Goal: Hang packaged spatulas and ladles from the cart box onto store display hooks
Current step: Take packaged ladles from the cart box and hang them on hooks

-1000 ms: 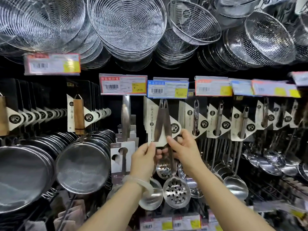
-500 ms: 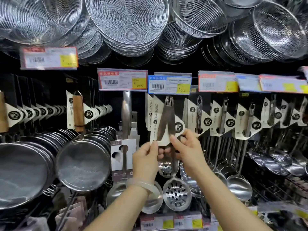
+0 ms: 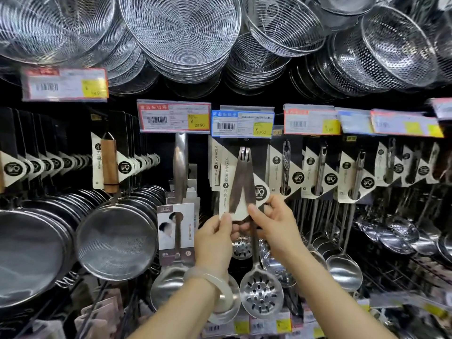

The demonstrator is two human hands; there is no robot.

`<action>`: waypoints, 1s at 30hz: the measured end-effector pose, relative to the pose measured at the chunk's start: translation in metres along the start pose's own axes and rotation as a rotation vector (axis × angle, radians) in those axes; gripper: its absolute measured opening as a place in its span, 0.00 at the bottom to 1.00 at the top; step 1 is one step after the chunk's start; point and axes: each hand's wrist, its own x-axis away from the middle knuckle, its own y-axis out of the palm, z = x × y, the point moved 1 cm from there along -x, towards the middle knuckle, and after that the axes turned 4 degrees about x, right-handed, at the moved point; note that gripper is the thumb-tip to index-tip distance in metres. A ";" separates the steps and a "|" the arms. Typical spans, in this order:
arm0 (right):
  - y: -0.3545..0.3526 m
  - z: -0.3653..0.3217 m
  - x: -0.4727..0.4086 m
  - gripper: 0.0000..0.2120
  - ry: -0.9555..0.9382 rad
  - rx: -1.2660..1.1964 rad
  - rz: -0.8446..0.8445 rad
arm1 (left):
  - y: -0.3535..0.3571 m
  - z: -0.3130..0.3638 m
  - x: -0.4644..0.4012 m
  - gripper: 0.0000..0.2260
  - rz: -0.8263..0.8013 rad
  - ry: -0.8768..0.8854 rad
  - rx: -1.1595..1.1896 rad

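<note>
A packaged two-piece ladle and skimmer set (image 3: 241, 182) on a black and white card hangs at the middle of the display, under the blue price tag (image 3: 242, 123). My left hand (image 3: 214, 241) pinches the card's lower left edge. My right hand (image 3: 274, 222) pinches its lower right corner. The set's slotted skimmer bowl (image 3: 261, 296) dangles below my wrists, with a plain ladle bowl (image 3: 230, 302) partly hidden behind my left wrist. The hook itself is hidden behind the card. The cart box is out of view.
More carded ladles (image 3: 318, 172) hang to the right, a large ladle on a white card (image 3: 176, 231) to the left, then rows of mesh strainers (image 3: 117, 241). Wire skimmers and colanders (image 3: 181, 33) hang overhead. Price tags (image 3: 174, 118) line the rail.
The view has shifted slightly; the set sits a touch higher against the rail. Both hands keep the same pinch on the card's bottom edge.
</note>
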 end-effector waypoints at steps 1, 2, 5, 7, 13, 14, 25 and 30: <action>0.003 0.002 -0.001 0.04 0.010 0.006 -0.003 | -0.002 -0.001 -0.001 0.12 0.010 -0.016 0.008; 0.005 0.003 -0.001 0.04 0.015 0.009 -0.007 | -0.003 -0.002 -0.002 0.12 0.022 -0.030 0.021; 0.010 0.005 -0.004 0.04 -0.009 0.015 -0.009 | -0.006 -0.002 -0.003 0.13 0.032 -0.018 0.060; 0.009 0.007 -0.003 0.04 -0.023 0.002 -0.014 | -0.007 -0.003 -0.001 0.13 0.030 0.011 0.068; 0.006 0.001 0.005 0.05 -0.081 -0.062 -0.028 | -0.007 -0.004 0.007 0.13 -0.005 0.157 -0.009; 0.005 -0.003 0.004 0.04 -0.080 -0.064 -0.025 | -0.005 0.000 0.006 0.12 -0.014 0.163 -0.001; 0.014 -0.017 -0.008 0.04 -0.032 -0.008 0.006 | 0.000 0.012 -0.011 0.12 0.023 0.150 0.046; 0.013 -0.009 -0.009 0.03 0.006 0.003 0.018 | 0.001 0.001 -0.016 0.14 0.044 0.106 0.081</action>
